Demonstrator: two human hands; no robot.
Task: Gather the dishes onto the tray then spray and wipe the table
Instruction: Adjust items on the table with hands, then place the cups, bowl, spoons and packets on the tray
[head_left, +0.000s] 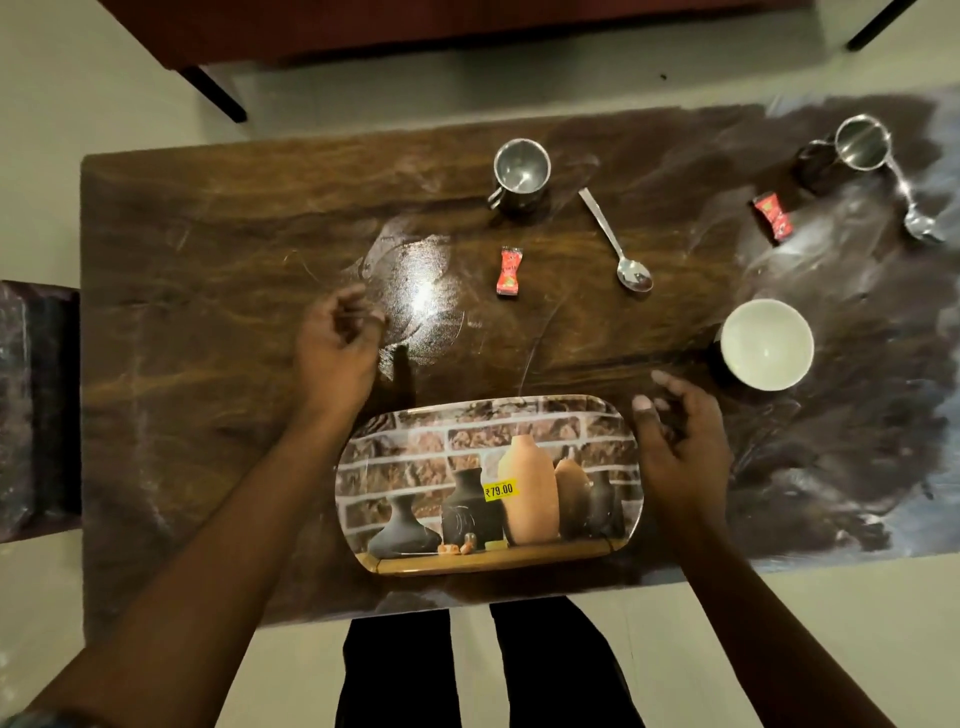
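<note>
Plainly both hands are empty: the right hand hangs loose-fingered just beside the printed tray, and the left hand is loosely curled beyond its far-left corner. The white bowl lies nearest, so I would lift it by the rim first, then the steel mug and spoon.

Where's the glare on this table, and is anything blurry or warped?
Head view: bright glare on the table beside the central red wrapper; its right end washes out pale; the left hand looks blurred; the wide lens bows the table edges.
</note>
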